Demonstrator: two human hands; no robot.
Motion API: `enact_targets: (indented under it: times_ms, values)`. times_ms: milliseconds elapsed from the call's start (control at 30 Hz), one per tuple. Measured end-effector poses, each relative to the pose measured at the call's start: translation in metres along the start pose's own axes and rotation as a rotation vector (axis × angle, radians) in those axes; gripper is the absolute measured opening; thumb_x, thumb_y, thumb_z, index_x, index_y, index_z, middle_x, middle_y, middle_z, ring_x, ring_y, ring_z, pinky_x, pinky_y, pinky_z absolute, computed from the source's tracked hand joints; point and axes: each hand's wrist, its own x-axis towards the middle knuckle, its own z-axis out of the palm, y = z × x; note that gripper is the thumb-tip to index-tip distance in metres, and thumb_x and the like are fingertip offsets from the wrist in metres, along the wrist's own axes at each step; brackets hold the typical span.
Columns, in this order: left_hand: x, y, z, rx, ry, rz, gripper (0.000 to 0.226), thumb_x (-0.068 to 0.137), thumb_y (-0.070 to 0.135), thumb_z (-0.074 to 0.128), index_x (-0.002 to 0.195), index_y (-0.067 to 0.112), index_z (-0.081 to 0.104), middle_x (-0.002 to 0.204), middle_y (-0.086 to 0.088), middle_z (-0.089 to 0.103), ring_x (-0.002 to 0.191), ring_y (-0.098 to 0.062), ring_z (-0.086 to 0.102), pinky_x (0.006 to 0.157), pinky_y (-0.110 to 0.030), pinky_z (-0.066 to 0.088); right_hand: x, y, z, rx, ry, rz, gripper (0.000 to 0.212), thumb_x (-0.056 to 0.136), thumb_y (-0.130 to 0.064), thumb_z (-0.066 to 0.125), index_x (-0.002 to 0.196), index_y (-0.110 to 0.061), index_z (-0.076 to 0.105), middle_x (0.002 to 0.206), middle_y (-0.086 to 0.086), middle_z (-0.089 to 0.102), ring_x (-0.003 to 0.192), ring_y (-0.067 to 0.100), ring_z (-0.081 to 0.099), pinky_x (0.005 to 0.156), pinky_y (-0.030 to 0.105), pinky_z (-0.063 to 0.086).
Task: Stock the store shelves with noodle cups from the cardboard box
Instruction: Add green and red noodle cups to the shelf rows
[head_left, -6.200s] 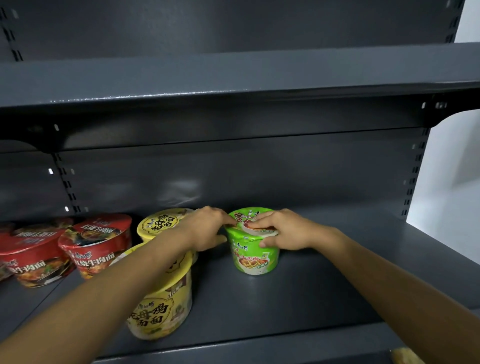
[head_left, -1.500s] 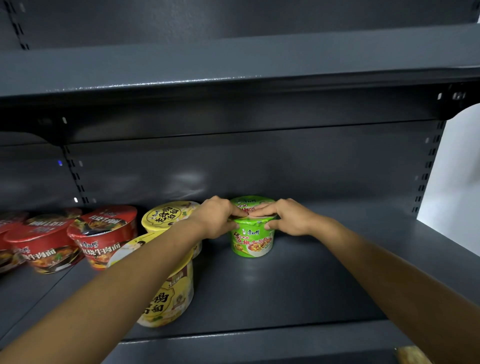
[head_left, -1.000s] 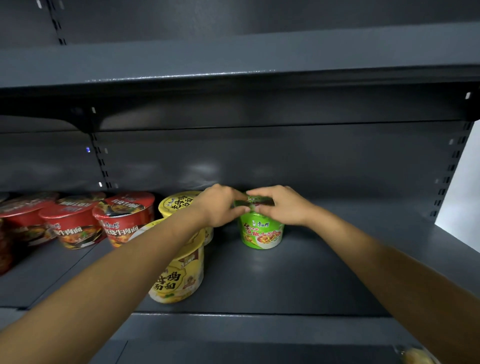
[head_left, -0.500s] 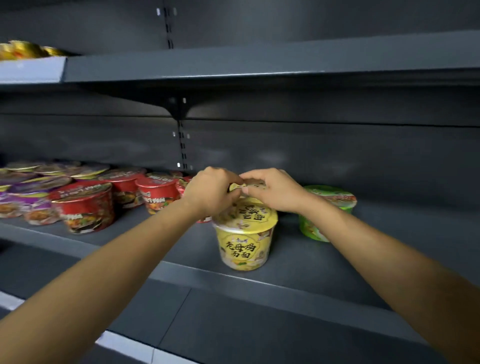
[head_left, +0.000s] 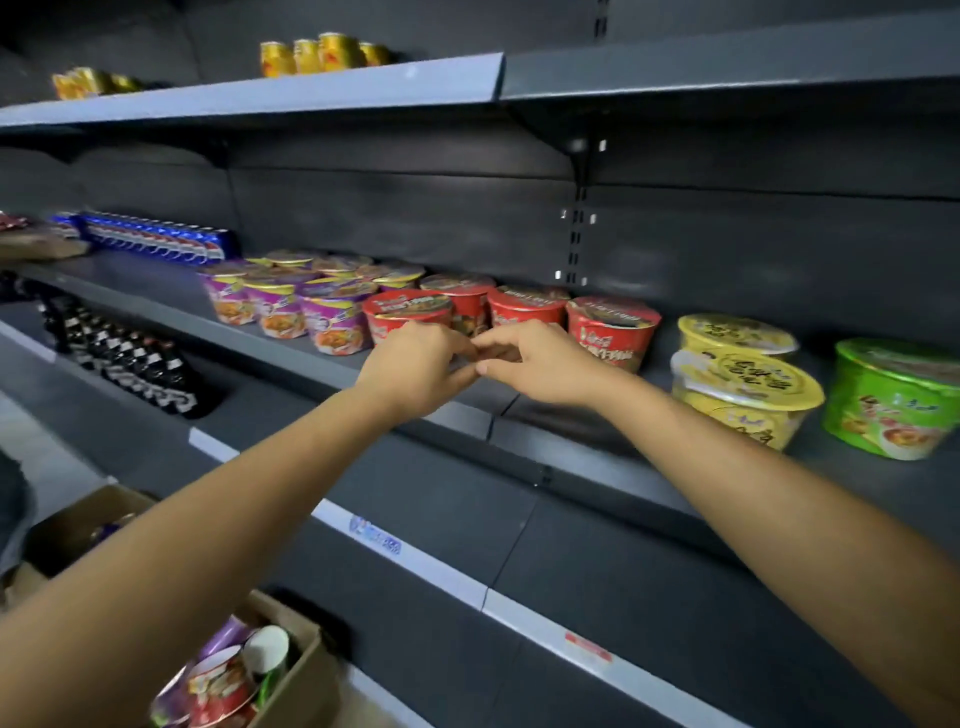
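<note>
Hidden/unclear first: whole frame motion-blurred, cup print unreadable; green noodle cup (head_left: 893, 400) cut by rt edge; rear yellow noodle cup (head_left: 735, 335) partly hidden behind front yellow noodle cup (head_left: 743, 400); cardboard box (head_left: 306, 670) cut off at bottom, only a few boxed cups (head_left: 223, 680) show, lying tilted.

L hand (head_left: 415, 371) and R hand (head_left: 540, 364) are held out in front of red noodle cups (head_left: 613, 330), covering some lower fronts; fingers of both curled, tips meeting between the hands; cannot tell whether anything is pinched.

Surface: dark grey metal middle shelf (head_left: 150, 288); L to R purple noodle cups (head_left: 280, 306), red, yellow, green; green just beside yellow pair, not touching; blue packs (head_left: 156, 239) far L.

Top shelf: yellow cans (head_left: 322, 52); lower shelf: dark bottles (head_left: 124, 358); back panel dark grey, light dim.
</note>
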Motion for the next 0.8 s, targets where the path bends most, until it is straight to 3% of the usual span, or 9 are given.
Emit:
enact_targets:
  times_ms: [233,533,800]
  values:
    - [-0.076,-0.075,0.004,0.057,-0.155,-0.141,0.028,0.091,0.04,0.056,0.104,0.021,0.072,0.096,-0.003,0.071,0.087,-0.026,0.063,0.069,-0.033,0.047,0.028,-0.045,0.095,0.042,-0.198,0.003,0.027,0.092,-0.021,0.058,0.118,-0.022,0.066,0.115,-0.002,0.068,0.108,0.012,0.059,0.098,0.032,0.045]
    - [-0.127,-0.153,0.06,-0.02,-0.324,-0.319,0.028,0.088,0.045,0.055,0.102,0.029,0.072,0.1,0.0,0.071,0.094,-0.026,0.063,0.081,-0.04,0.051,0.067,-0.036,0.196,0.117,-0.391,0.061,0.022,0.092,-0.024,0.057,0.111,-0.02,0.069,0.104,0.001,0.07,0.101,0.015,0.063,0.094,0.037,0.049]
    - [-0.131,-0.219,0.104,-0.023,-0.444,-0.442,0.027,0.089,0.041,0.059,0.101,0.022,0.073,0.104,0.0,0.071,0.099,-0.026,0.061,0.081,-0.03,0.044,0.131,-0.005,0.28,0.227,-0.528,0.105,0.016,0.091,-0.024,0.057,0.1,-0.022,0.069,0.094,0.005,0.071,0.089,0.019,0.064,0.086,0.033,0.051]
